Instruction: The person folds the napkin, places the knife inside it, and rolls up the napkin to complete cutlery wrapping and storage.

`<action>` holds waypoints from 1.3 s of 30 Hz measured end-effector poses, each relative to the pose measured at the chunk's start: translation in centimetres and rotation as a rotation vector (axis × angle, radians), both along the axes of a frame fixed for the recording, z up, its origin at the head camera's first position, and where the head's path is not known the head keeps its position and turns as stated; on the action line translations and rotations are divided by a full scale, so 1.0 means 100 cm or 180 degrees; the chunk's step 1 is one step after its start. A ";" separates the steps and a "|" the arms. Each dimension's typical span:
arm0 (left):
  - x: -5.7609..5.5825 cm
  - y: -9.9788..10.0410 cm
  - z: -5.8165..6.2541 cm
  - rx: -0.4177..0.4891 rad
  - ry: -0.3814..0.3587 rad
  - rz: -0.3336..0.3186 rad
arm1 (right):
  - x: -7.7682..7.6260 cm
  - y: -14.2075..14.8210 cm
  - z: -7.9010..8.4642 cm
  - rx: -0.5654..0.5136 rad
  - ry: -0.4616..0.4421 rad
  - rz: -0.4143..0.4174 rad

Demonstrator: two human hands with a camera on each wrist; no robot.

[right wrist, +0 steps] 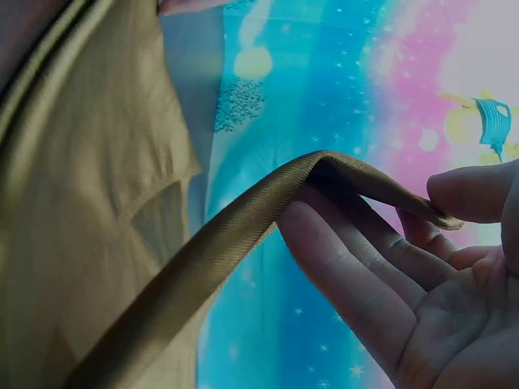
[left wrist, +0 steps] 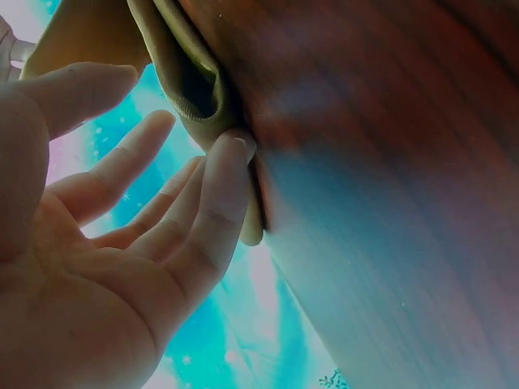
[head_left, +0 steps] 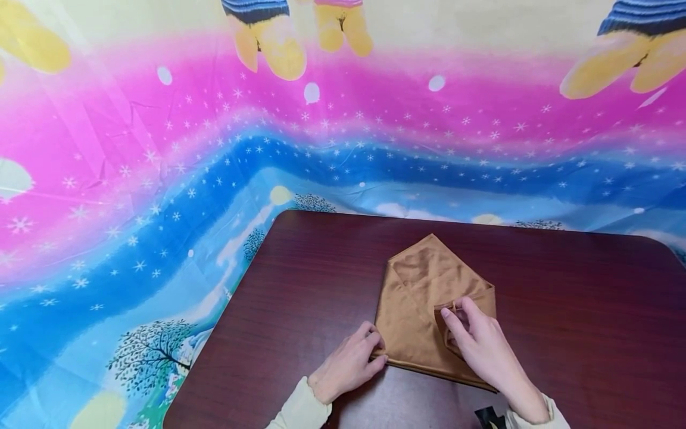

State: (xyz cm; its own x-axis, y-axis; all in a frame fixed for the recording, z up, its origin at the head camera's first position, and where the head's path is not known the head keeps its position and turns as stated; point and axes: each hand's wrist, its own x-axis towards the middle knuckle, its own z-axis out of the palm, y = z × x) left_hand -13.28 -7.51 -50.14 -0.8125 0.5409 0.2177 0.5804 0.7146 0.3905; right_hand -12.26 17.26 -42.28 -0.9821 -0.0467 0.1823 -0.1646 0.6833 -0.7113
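Note:
A golden-brown satin cloth [head_left: 412, 304] lies folded on the table, with a point at its far end and straight left and near edges. My right hand [head_left: 485, 348] pinches its near right corner between thumb and fingers and holds that flap raised and turned inward. In the right wrist view the lifted edge of the cloth [right wrist: 235, 219] drapes over the fingers of the right hand [right wrist: 422, 300]. At the near left corner rests my left hand [head_left: 351, 360]. The left wrist view shows the left hand [left wrist: 122, 251] with fingers loosely extended, one fingertip touching the folded edge, thumb apart.
The dark reddish-brown table [head_left: 311, 280] has rounded corners. Behind it hangs a pink and blue curtain [head_left: 161, 179] with snowflakes and trees. A small black object [head_left: 489, 417] lies by the right sleeve [head_left: 541, 411], partly cut off by the frame.

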 end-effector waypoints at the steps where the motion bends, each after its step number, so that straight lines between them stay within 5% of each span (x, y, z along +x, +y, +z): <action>1: 0.000 0.000 0.000 0.0011 -0.0010 0.0004 | 0.000 -0.001 -0.002 -0.0020 -0.0009 0.0010; 13: -0.001 0.001 0.000 0.0086 -0.0054 0.0069 | 0.000 -0.022 -0.024 -0.0147 -0.0077 0.0131; 28: -0.002 0.005 -0.002 0.0053 0.0056 0.0121 | -0.002 -0.045 -0.053 0.0578 -0.0112 -0.0032; 39: -0.004 0.005 -0.004 0.0064 0.0064 0.0164 | 0.006 -0.056 -0.060 0.1041 0.0007 0.0154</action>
State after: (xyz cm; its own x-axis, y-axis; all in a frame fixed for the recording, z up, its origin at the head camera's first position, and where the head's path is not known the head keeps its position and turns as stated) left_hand -13.71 -6.99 -50.51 -0.8345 0.4937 0.2446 0.5508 0.7358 0.3939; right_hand -11.64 11.67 -48.25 -0.9769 -0.1498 0.1521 -0.2038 0.8668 -0.4552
